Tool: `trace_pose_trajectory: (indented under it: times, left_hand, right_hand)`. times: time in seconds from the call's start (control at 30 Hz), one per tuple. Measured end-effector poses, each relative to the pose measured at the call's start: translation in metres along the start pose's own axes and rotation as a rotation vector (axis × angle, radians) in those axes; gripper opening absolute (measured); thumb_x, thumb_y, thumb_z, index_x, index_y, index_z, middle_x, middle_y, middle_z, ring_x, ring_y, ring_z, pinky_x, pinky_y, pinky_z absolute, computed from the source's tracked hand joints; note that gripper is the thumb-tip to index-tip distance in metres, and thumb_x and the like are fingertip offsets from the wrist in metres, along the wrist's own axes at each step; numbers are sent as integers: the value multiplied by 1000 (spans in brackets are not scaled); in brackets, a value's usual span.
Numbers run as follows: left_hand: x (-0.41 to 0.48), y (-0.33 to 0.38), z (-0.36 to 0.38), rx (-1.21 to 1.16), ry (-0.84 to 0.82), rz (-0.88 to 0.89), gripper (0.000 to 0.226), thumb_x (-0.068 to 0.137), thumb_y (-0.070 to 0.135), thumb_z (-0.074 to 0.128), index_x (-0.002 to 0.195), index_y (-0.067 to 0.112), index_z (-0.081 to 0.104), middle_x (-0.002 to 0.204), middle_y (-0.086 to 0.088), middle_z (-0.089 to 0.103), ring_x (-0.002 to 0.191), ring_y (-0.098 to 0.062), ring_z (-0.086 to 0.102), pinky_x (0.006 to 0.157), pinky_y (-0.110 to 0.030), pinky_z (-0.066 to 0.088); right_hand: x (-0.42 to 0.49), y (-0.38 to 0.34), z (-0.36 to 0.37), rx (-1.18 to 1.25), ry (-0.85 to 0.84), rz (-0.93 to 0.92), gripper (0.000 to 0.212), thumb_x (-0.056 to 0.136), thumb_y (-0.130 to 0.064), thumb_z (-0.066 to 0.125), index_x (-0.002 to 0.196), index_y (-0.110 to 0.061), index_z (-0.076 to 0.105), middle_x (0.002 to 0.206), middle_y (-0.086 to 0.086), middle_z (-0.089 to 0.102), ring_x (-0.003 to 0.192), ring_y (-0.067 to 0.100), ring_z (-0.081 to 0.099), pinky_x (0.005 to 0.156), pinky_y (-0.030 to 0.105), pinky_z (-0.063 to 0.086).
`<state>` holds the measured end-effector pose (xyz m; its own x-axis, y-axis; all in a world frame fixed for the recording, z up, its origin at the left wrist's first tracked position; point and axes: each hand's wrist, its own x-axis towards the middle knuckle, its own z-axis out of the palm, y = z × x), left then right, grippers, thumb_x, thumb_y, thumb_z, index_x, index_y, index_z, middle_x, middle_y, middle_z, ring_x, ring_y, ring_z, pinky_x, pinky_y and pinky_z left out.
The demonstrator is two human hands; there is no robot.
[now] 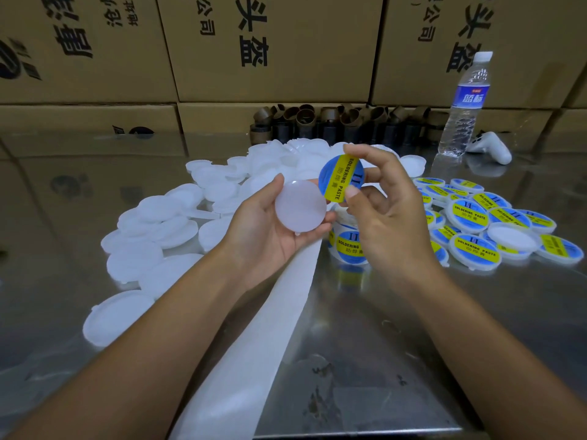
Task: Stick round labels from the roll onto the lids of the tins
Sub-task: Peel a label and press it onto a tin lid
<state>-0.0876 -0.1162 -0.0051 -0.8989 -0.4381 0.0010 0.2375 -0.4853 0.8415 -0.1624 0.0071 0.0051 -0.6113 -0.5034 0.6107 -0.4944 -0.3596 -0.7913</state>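
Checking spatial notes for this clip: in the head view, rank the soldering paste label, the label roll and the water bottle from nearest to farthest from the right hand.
1. The soldering paste label, pinched in the fingers of the right hand.
2. The label roll, on the table just below that hand.
3. The water bottle, upright at the far back right.

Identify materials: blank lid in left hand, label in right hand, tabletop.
Lid: translucent white plastic, smooth satin; light glows through it. Label: printed sticker with slight sheen; film or coated paper, cannot tell. Tabletop: probably stainless steel, polished; it mirrors the cartons.
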Motion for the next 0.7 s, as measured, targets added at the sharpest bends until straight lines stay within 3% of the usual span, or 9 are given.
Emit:
trace_pose_trajectory:
  times: [0.13, 0.23, 0.33, 0.47, 0.6, 0.7]
  left_hand:
    - [0, -1, -1, 49, -24, -13, 54, 102, 43, 28, 130, 4, 52, 132, -21, 57, 118, -35, 57, 103, -44, 44]
    - [1, -3, -1, 76, -69, -29, 56, 101, 45, 27, 135, 6, 49, 136, -19, 55, 126, -35, 52, 110, -47, 37]
    - [1, -5, -1, 120, -118, -35, 52, 99, 47, 29, 126, 11, 55, 129, -13, 62, 120, -29, 59, 108, -46, 40]
    - [-2, -6, 1, 138, -188, -32, 49, 94, 48, 34, 116, 13, 60, 114, -6, 68, 106, -20, 66, 93, -37, 53]
    - [-4, -6, 3, 152, -201, -36, 53, 96, 50, 30, 118, 11, 58, 112, -6, 67, 105, -21, 66, 93, -38, 52]
    - [-4, -4, 4, 159, -190, -45, 62, 98, 51, 26, 132, 5, 50, 113, -7, 64, 104, -20, 64, 90, -35, 53]
  right_hand:
    - [-1, 1, 1, -30, -72, -3, 52, 91, 13, 41, 102, -35, 58, 102, 1, 54, 73, 12, 52, 64, 17, 47]
    - [-2, 1, 2, -83, -123, 0, 53, 91, 10, 40, 101, -38, 61, 101, 1, 55, 72, 7, 52, 70, 21, 47]
    - [-4, 3, 3, -139, -152, -16, 55, 89, 12, 39, 98, -37, 62, 104, -2, 55, 78, 0, 54, 76, 27, 50]
    - [-6, 4, 4, -171, -188, -31, 56, 87, 12, 36, 92, -36, 63, 98, -6, 51, 89, 0, 54, 77, 22, 46]
    - [-8, 3, 4, -204, -211, -47, 57, 86, 14, 34, 93, -33, 65, 104, 2, 51, 99, 8, 55, 82, 32, 51]
    - [-8, 2, 4, -223, -227, -49, 55, 84, 15, 33, 97, -26, 67, 101, 2, 50, 94, 5, 53, 78, 27, 49]
